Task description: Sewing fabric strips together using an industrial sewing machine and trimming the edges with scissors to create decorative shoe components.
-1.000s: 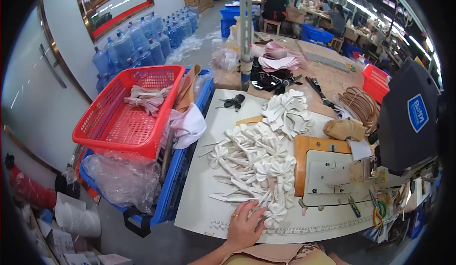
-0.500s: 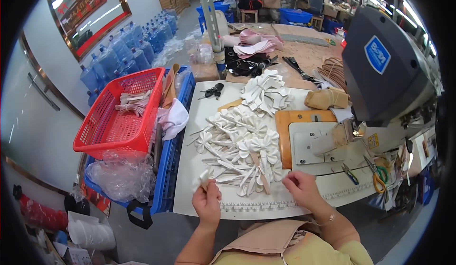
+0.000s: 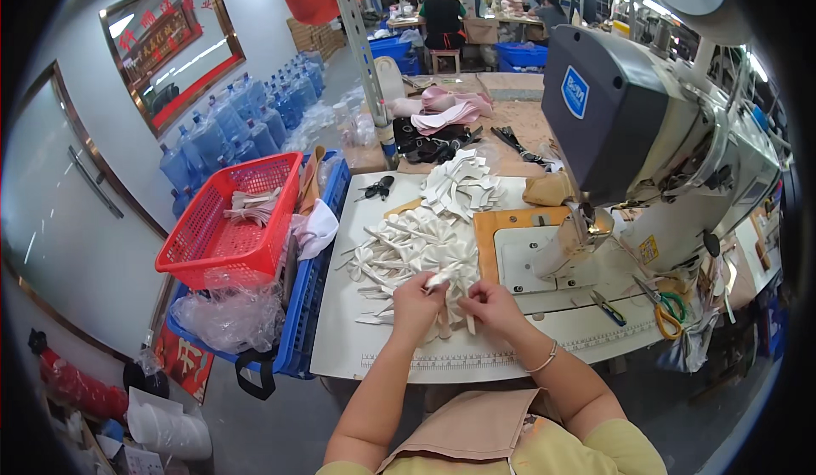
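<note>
A heap of white flower-shaped pieces with strip tails (image 3: pixel 412 241) covers the middle of the white sewing table (image 3: pixel 344 352). At the heap's near edge, my left hand (image 3: pixel 415 309) is closed on a white folded piece (image 3: pixel 444 278), partly hidden by the fingers. Close beside it, my right hand (image 3: pixel 495 309) pinches a narrow white strip (image 3: pixel 471 322) that hangs below its fingertips. Whether the strip and the folded piece are joined is not clear. Flat white scalloped cutouts (image 3: pixel 461 184) lie stacked behind the heap.
A sewing machine (image 3: pixel 595 105) stands at the right, its bed plate (image 3: pixel 518 258) beside the heap. Snips (image 3: pixel 609 308) and orange-handled scissors (image 3: pixel 667 322) lie right. At left, a red basket (image 3: pixel 225 262) rests on a blue crate (image 3: pixel 297 322). Small black scissors (image 3: pixel 378 187) lie beyond.
My left hand has moved right and forward with its white piece. My right hand has come left to meet it and now pinches a strip. The head view has tilted up.
</note>
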### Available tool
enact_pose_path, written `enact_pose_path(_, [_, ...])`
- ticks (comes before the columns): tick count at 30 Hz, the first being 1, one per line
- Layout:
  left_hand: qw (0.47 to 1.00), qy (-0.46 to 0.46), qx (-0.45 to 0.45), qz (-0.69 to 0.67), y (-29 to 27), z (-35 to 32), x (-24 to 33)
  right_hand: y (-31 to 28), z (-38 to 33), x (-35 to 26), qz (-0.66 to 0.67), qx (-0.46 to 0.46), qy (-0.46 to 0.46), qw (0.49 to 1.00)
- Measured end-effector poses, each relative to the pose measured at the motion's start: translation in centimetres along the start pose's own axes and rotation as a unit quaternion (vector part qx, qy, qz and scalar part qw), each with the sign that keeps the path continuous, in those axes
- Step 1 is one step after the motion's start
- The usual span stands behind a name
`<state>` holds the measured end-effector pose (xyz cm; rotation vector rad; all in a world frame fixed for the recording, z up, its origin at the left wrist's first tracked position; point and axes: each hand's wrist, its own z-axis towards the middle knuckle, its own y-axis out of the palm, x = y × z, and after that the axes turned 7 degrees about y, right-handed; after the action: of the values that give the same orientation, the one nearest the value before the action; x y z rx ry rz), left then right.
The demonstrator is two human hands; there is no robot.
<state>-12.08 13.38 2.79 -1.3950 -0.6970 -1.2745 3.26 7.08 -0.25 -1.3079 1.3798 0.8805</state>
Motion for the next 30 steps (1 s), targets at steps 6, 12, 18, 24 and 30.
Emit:
enact_pose_path(6, [0.914,0.014,0.066,-0.4,-6.3,0.1,-1.3,-2.9,-1.4,-1.6,0.162,0.012,0.021,0.987])
enact_pose_path(12, [0.872,-0.006,0.069,-0.485,-5.8,-1.8,-0.8,0.1,-0.7,-1.8,-0.06,0.078,-0.035,0.995])
enact_pose_path(18, [0.897,-0.05,0.091,-0.429,-5.2,-4.4,-2.0,3.5,0.8,-4.9,-0.484,0.09,-0.062,0.868])
enact_pose_path(24, [0.901,-0.036,0.125,-0.414,-4.5,-5.8,-2.3,2.0,3.4,-5.5,-0.499,0.022,-0.01,0.866])
enact_pose_path(30, [0.892,-0.054,0.113,-0.434,-3.6,-6.7,-0.8,-2.6,2.4,-4.0,-0.238,-0.034,0.01,0.971])
